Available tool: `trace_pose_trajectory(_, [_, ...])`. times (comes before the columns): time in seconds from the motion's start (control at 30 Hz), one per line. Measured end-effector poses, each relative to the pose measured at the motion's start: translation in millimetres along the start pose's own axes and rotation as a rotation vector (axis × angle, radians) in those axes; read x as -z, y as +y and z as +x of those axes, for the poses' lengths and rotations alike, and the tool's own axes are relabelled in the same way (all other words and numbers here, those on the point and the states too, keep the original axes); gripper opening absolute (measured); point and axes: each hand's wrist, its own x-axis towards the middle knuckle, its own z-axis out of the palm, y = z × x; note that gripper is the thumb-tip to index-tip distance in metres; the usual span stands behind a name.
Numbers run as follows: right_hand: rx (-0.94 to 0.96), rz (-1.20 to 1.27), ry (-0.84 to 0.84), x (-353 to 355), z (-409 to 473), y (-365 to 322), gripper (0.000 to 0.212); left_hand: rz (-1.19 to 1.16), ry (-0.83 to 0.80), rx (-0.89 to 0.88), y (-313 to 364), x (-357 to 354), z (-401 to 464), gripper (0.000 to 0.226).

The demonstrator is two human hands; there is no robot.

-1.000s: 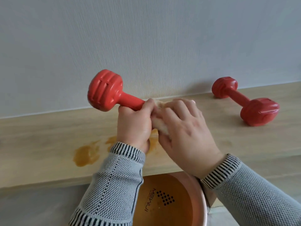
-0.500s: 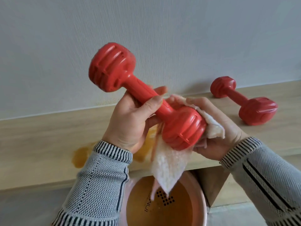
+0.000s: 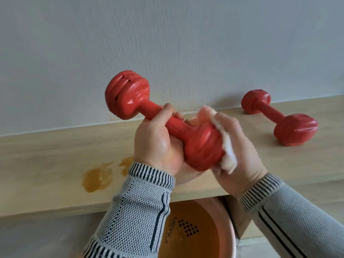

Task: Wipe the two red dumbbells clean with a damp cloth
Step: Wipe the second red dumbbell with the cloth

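Note:
My left hand (image 3: 158, 144) grips the handle of a red dumbbell (image 3: 130, 97), held in the air above the wooden shelf (image 3: 46, 164). Its far head points up and to the left, and its near head sits between my hands. My right hand (image 3: 240, 155) holds a white cloth (image 3: 228, 148) curled against the right side of that near head. The second red dumbbell (image 3: 279, 120) lies on the shelf at the right, by the wall, apart from both hands.
Orange-brown wet stains (image 3: 96, 179) mark the shelf left of my hands. A pink basin (image 3: 231, 229) of brownish water stands below the shelf's front edge, under my wrists. A grey wall (image 3: 167, 43) rises directly behind the shelf.
The held dumbbell has dropped lower and tilted flatter. The cloth, which hung down below the near head, is now bunched in my right hand against that head's side.

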Motion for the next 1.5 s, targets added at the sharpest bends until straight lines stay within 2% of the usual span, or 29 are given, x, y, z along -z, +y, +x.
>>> trace_pose_trajectory(0.03, [-0.133, 0.127, -0.049, 1.4, 0.4, -2.3, 0.03, -0.042, -0.022, -0.016, 0.2, -1.3, 0.0, 0.013])
trace_pose_trajectory(0.13, [-0.396, 0.288, -0.117, 7.4, 3.6, -4.0, 0.038, -0.1, -0.094, -0.067, 2.7, -1.4, -0.8, 0.015])
trace_pose_trajectory(0.23, [-0.516, 0.406, -0.125, 1.9, -2.0, -8.2, 0.049, -0.093, -0.148, -0.071, 2.9, 3.8, -2.1, 0.019])
trace_pose_trajectory(0.3, [-0.454, 0.395, -0.115, -0.8, -2.1, -9.1, 0.065, -0.076, -0.161, -0.061, 2.9, 5.8, -1.0, 0.023])
trace_pose_trajectory(0.37, [-0.419, 0.409, -0.108, -2.5, -5.9, -9.1, 0.068, -0.078, -0.14, -0.05, 4.1, 4.9, -0.2, 0.026])
trace_pose_trajectory(0.43, [-0.357, 0.404, -0.103, 3.5, 0.9, -0.2, 0.058, -0.083, -0.11, -0.037, 5.2, 1.9, -1.1, 0.026])
trace_pose_trajectory(0.5, [-0.248, 0.437, -0.075, 10.8, 3.9, 6.4, 0.036, -0.095, -0.086, -0.007, 5.3, -1.4, -3.9, 0.028])
trace_pose_trajectory(0.57, [-0.067, 0.433, 0.084, 18.6, 5.5, 10.4, 0.018, -0.119, -0.061, 0.016, 4.9, -3.5, -6.3, 0.029])
trace_pose_trajectory(0.6, [-0.1, 0.411, -0.054, 14.7, 4.5, 2.8, 0.029, -0.14, -0.051, 0.024, 5.5, -4.5, -7.4, 0.029])
trace_pose_trajectory(0.63, [-0.095, 0.288, -0.114, 8.9, -0.5, -1.6, 0.047, -0.165, -0.04, 0.034, 5.7, -5.4, -6.9, 0.03])
trace_pose_trajectory(0.67, [-0.016, 0.221, -0.135, 7.0, -8.3, -0.1, 0.052, -0.196, -0.028, 0.041, 5.8, -6.2, -6.2, 0.03])
trace_pose_trajectory(0.7, [-0.107, 0.363, -0.194, 8.1, -7.8, 3.7, 0.039, -0.221, -0.016, 0.042, 6.2, -6.1, -5.3, 0.03])
trace_pose_trajectory(0.73, [-0.079, 0.434, -0.179, 7.6, -6.1, 3.0, 0.029, -0.236, 0.0, 0.039, 6.5, -5.3, -4.8, 0.03])
trace_pose_trajectory(0.77, [0.032, 0.206, -0.079, 5.1, -6.5, 8.8, 0.034, -0.243, 0.018, 0.035, 6.4, -4.0, -4.6, 0.03])
trace_pose_trajectory(0.8, [-0.094, 0.182, -0.106, -1.6, -8.6, 3.8, 0.037, -0.248, 0.031, 0.03, 5.8, -2.4, -4.2, 0.03])
trace_pose_trajectory(0.83, [-0.144, 0.113, -0.082, -2.9, -8.4, 4.3, 0.038, -0.248, 0.041, 0.03, 5.3, -1.2, -4.4, 0.03])
trace_pose_trajectory(0.93, [-0.058, 0.071, -0.001, -5.6, -8.9, -2.3, 0.043, -0.218, 0.05, 0.069, 1.5, -1.2, -6.0, 0.022])
trace_pose_trajectory(1.0, [0.115, 0.033, 0.025, -6.3, -7.7, -11.0, 0.043, 0.007, 0.069, 0.111, -0.2, -0.4, -7.4, 0.006])
trace_pose_trajectory(1.07, [0.274, -0.136, 0.079, -3.4, -5.4, -21.5, 0.042, 0.479, 0.035, 0.135, 1.4, -0.1, -13.2, 0.025])
trace_pose_trajectory(1.1, [0.351, -0.299, 0.134, -0.7, -4.7, -24.7, 0.044, 0.781, 0.008, 0.103, 3.2, -1.1, -16.6, 0.034])
trace_pose_trajectory(1.13, [0.423, -0.481, 0.196, 1.3, -4.2, -27.0, 0.048, 1.1, -0.007, 0.011, 4.3, -0.5, -19.6, 0.037])
trace_pose_trajectory(1.2, [0.505, -0.774, 0.27, 3.7, -4.9, -29.9, 0.059, 1.632, 0.03, -0.456, 6.2, 3.8, -22.6, 0.025])
trace_pose_trajectory(1.23, [0.522, -0.841, 0.284, 3.3, -5.7, -29.5, 0.062, 1.753, 0.029, -0.651, 7.2, 2.8, -25.0, 0.021])
trace_pose_trajectory(1.3, [0.544, -0.911, 0.276, 2.8, -7.3, -26.0, 0.064, 1.862, -0.074, -0.806, 0.9, 4.1, -23.5, 0.037])
trace_pose_trajectory(1.4, [0.596, -0.951, 0.242, 2.2, -8.4, -23.7, 0.064, 1.925, -0.151, -0.744, -3.3, 3.4, -18.3, 0.019])
trace_pose_trajectory(1.5, [0.708, -1.047, 0.222, -2.9, -11.3, -29.3, 0.065, 1.959, -0.225, -0.736, 2.7, 2.4, -14.6, 0.027])
